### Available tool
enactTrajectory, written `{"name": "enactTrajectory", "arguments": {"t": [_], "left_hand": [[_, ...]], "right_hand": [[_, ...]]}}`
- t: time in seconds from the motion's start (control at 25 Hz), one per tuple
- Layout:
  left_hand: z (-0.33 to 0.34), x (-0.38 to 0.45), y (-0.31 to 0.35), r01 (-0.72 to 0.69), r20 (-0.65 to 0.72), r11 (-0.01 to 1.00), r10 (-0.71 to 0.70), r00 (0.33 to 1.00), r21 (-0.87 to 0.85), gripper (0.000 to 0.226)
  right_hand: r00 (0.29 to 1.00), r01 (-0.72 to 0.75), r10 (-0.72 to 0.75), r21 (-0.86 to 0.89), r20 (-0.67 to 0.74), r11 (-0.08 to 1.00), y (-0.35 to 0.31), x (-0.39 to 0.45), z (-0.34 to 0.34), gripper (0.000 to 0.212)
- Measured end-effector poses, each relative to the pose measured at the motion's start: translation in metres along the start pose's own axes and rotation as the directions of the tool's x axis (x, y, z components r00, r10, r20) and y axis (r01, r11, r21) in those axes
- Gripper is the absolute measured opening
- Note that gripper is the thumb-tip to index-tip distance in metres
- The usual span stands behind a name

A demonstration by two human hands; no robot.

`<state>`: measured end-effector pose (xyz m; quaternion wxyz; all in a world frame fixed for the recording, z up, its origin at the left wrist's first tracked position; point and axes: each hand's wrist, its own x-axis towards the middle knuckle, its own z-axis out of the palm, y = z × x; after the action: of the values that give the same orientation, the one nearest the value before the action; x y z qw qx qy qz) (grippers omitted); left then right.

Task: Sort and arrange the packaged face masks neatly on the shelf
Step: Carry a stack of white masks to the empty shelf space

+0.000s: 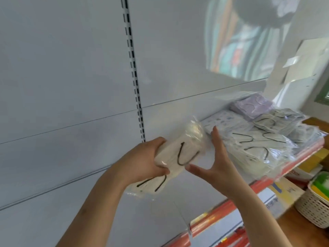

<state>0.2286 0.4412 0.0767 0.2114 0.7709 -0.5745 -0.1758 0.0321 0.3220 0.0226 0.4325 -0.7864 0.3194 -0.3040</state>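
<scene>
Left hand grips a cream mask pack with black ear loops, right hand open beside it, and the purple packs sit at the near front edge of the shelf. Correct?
Not quite. In the head view the purple packs sit at the back of the shelf, by the wall. The left hand does grip the cream pack; the right hand is open beside it.

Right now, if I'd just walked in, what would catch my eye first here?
Probably the two bare hands mid-frame: the left hand grips a cream mask pack with black ear loops, while the right hand spreads open against it. Next, the loose heap of packaged masks on the shelf to the right, a lilac pack at its back.
</scene>
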Motion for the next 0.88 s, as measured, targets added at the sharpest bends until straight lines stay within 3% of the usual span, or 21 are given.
{"name": "enactTrajectory", "arguments": {"t": [0.08,0.16,0.24,0.32,0.44,0.56,0.64,0.72,0.8,0.88], "left_hand": [[0.004,-0.008,-0.011,0.059,0.178,0.993,-0.077,0.981,0.103,0.085],[0.017,-0.017,-0.026,0.145,0.32,0.955,-0.227,0.92,0.26,0.096],[0.021,-0.023,-0.038,0.164,0.239,0.917,-0.262,0.935,0.363,0.076],[0.015,-0.028,-0.04,0.123,0.102,0.903,-0.18,0.978,0.412,0.045],[0.01,-0.032,-0.038,0.077,-0.006,0.928,-0.081,0.997,0.364,0.042],[0.009,-0.041,-0.046,0.114,-0.01,0.96,-0.115,0.993,0.258,0.052],[0.003,-0.05,-0.066,0.183,-0.023,0.971,-0.182,0.983,0.154,0.045],[0.001,-0.057,-0.09,0.203,-0.076,0.962,-0.219,0.973,-0.183,0.035],[0.011,-0.063,-0.096,0.095,-0.088,0.837,-0.168,0.982,-0.54,0.043],[0.031,-0.069,-0.088,0.025,-0.104,0.725,-0.133,0.986,-0.688,0.05]], "right_hand": [[0.989,-0.028,0.022,0.035,0.146,0.999,0.019,0.007,0.012,0.141],[0.959,-0.092,0.079,0.032,0.271,0.995,0.043,0.004,0.023,0.136],[0.934,-0.115,0.093,0.043,0.345,0.992,0.052,0.001,0.027,0.11],[0.935,-0.067,0.06,0.008,0.349,0.998,0.048,0.002,0.026,0.087],[0.95,0.015,-0.011,-0.011,0.313,1.0,0.035,0.008,0.022,0.083],[0.954,0.023,-0.022,0.0,0.299,1.0,0.037,0.008,0.026,0.06],[0.969,-0.048,0.047,0.0,0.244,0.999,0.049,0.006,0.032,0.041],[0.98,-0.131,0.115,0.096,0.163,0.987,0.056,0.006,0.034,0.035],[0.983,-0.137,0.097,0.265,0.157,0.955,0.053,0.007,0.037,0.03],[0.976,-0.138,0.039,0.467,0.215,0.874,0.041,0.005,0.04,0.023]]}}
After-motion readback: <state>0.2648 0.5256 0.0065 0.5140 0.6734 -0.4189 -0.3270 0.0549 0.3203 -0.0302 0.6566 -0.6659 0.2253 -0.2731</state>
